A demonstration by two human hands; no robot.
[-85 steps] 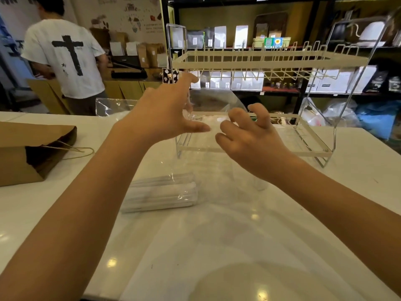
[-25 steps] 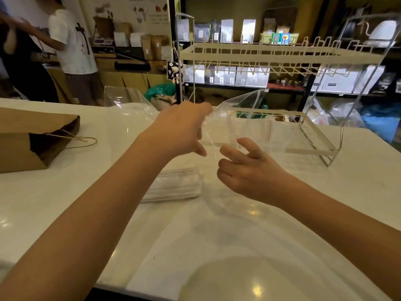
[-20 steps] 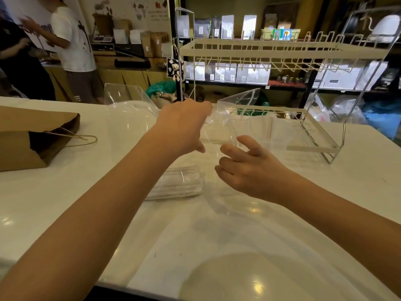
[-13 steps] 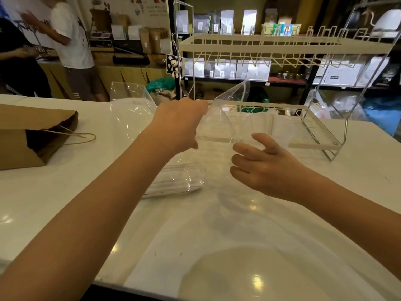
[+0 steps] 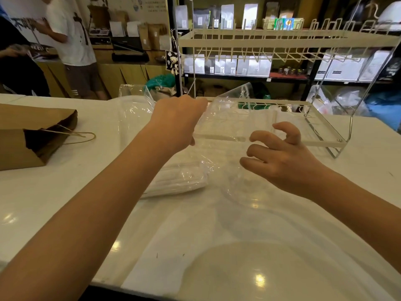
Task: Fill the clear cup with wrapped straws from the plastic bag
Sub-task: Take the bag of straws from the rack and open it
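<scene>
From the head camera, both bare forearms reach forward over a glossy white surface (image 5: 65, 192). The left hand (image 5: 178, 122) is raised and closed into a loose fist, its fingers (image 5: 200, 104) pinched on the upper edge of a clear plastic bag (image 5: 225, 127), holding that edge up off the surface. The bag hangs and drapes down from those fingers, its film stretching to the right toward the other hand and down to the surface below.

The right hand (image 5: 282, 157) hovers lower and nearer the camera, to the right of the left fingers. Its fingers (image 5: 260, 135) are spread and curled like a claw, apart from each other and clamped on nothing; whether the tips brush the film cannot be told.

Below the left fingers, a bundle of white wrapped straws (image 5: 180, 179) lies flat on the surface inside the bag's lower end. Under the right fingers a faint curved outline shows through the film, possibly the clear cup, but it is too transparent to be sure.

Beyond both hands stands a cream wire rack (image 5: 271, 38) with clear side panels. Far left of the left fingers a brown paper bag (image 5: 26, 135) lies on its side, mouth open. A person in a white shirt (image 5: 69, 40) stands in the background.
</scene>
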